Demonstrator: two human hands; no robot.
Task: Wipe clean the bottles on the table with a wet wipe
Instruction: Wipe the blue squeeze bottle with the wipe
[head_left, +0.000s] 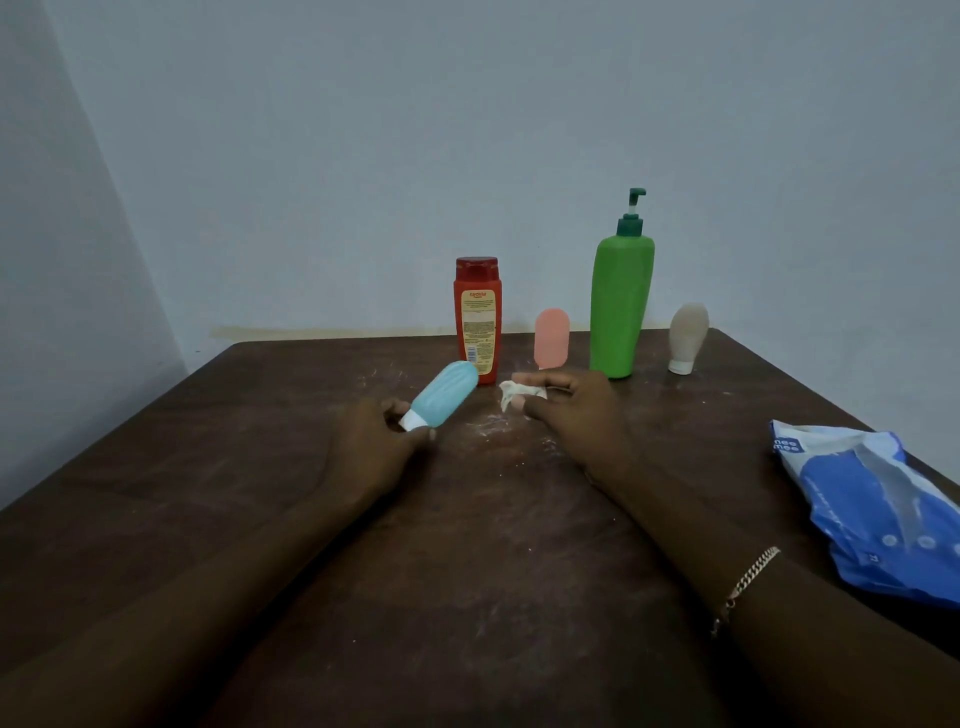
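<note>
Left grip (374, 441) is curled round the white cap end of the light blue bottle (445, 393). The bottle is tilted, with its body pointing up and away to the right of that grip. Can't tell whether any of it touches the counter (208, 467).

Just past the blue bottle's far end, beyond the left grip, the red bottle (478, 317) stands upright with its printed label facing the camera. Every bottle here is opaque, so no idea what's inside any of them.

In the gap between the two grips the counter has white powdery smears (491, 426).

Right grip (566, 410) is pinching a scrunched-up wet wipe (514, 391) between thumb and fingers, low over the counter and near the blue bottle but not touching it. Straight behind that grip is the pink bottle (551, 336), with the fingers hiding its bottom. Behind and a bit right of the same grip is the tall green pump bottle (621, 306), upright. Further right is the beige bottle (687, 335), standing on its white cap.

Well to the right of the right grip, by the counter's edge, lies a crumpled blue and white wipes pack (872, 509). Can't see into it. There's a chain bracelet (748, 582) on the right wrist.
</note>
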